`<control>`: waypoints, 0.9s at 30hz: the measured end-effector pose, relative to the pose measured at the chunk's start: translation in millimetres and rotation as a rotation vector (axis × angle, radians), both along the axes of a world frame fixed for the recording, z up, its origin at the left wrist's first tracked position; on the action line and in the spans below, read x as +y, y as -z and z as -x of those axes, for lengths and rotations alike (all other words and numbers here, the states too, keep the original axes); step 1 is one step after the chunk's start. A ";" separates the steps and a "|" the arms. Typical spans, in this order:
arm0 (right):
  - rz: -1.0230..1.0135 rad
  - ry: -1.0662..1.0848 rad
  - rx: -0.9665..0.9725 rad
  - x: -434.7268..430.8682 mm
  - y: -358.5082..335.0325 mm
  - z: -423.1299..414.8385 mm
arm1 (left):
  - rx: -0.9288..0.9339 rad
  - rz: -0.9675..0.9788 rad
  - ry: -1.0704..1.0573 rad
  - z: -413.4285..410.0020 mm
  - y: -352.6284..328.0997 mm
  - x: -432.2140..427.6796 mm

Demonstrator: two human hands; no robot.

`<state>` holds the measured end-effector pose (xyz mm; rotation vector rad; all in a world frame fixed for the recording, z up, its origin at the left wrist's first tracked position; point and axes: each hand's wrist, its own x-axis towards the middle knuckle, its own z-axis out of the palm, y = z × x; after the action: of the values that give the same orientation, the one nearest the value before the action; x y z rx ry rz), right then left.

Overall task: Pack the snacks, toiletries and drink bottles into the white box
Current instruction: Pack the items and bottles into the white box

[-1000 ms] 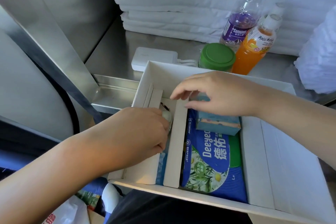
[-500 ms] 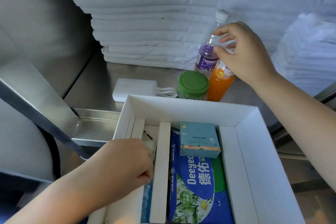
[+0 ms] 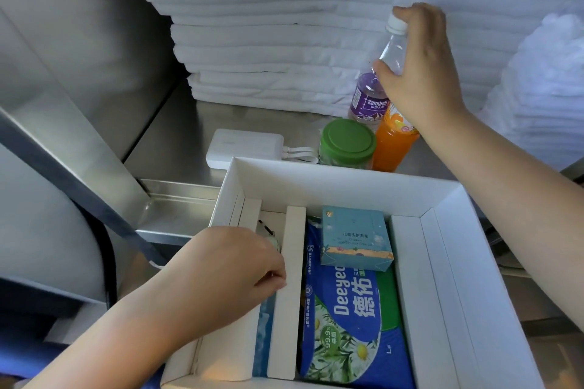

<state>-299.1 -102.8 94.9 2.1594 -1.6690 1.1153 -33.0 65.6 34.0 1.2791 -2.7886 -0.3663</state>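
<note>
Right hand [image 3: 420, 73] reaches past the white box [image 3: 331, 189], arm extended. Its fingers wrap the neck of the purple-label bottle [image 3: 368, 101], which stands upright on the worktop [image 3: 177, 136] behind the box, presumably ready to lift in. Left hand [image 3: 227, 271] is in the box's left compartment, fingers curled against the divider [image 3: 289, 294]. Cannot tell if it holds anything; likely steadying.

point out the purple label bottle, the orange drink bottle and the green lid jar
purple-label bottle [image 3: 368, 103]: head view, purple label
orange drink bottle [image 3: 393, 148]: head view, orange body
green-lidded jar [image 3: 347, 141]: head view, lid top
</note>
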 end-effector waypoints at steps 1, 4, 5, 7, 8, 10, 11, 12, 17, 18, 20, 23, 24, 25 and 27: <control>-0.016 -0.017 -0.020 0.8 1.4 -0.3 | 0.004 0.004 -0.005 0.3 -0.2 0.5; -0.068 -0.022 0.000 2.3 6.4 -0.5 | 0.008 -0.002 -0.014 0.5 -0.9 1.1; -0.079 -0.023 0.018 3.0 7.9 -0.7 | 0.010 0.003 -0.013 0.1 -1.3 1.5; -0.080 -0.028 0.042 3.9 9.1 -1.3 | 0.045 0.041 -0.007 -0.7 -2.2 1.8; -0.073 -0.030 0.048 4.2 9.0 -1.6 | 0.066 0.056 -0.008 -0.5 -3.6 1.7; -0.068 -0.045 0.035 4.4 8.2 -2.6 | 0.090 0.059 -0.024 1.3 -11.3 -0.5; -0.068 -0.058 0.017 4.5 8.0 -3.3 | 0.096 0.065 -0.024 2.5 -16.7 -2.8; -0.067 -0.074 -0.001 4.9 8.1 -3.8 | 0.112 0.092 -0.020 3.5 -22.1 -5.5; -0.011 -0.132 -0.099 11.9 8.2 -5.7 | 0.292 0.242 -0.128 11.0 -39.6 -30.5; 0.010 -0.139 -0.136 14.0 5.7 -6.3 | 0.305 0.243 -0.154 14.5 -41.2 -36.7; 0.060 -0.159 -0.185 19.1 -1.8 -7.4 | 0.316 0.252 -0.192 22.5 -41.7 -50.1; 0.125 -0.211 -0.198 30.0 -15.5 -10.7 | 0.338 0.249 -0.213 36.4 -41.6 -71.1; 0.139 -0.232 -0.211 34.4 -20.0 -12.8 | 0.348 0.252 -0.213 41.6 -42.7 -78.6; 0.147 -0.254 -0.227 39.0 -24.5 -15.2 | 0.360 0.257 -0.215 47.3 -44.1 -86.4; 0.138 -0.291 -0.272 48.3 -32.9 -20.4 | 0.403 0.272 -0.225 59.1 -48.5 -101.0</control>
<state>-278.8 -54.5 127.8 2.2941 -1.3479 1.6175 -92.2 -35.4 82.5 1.2701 -2.2461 -0.1947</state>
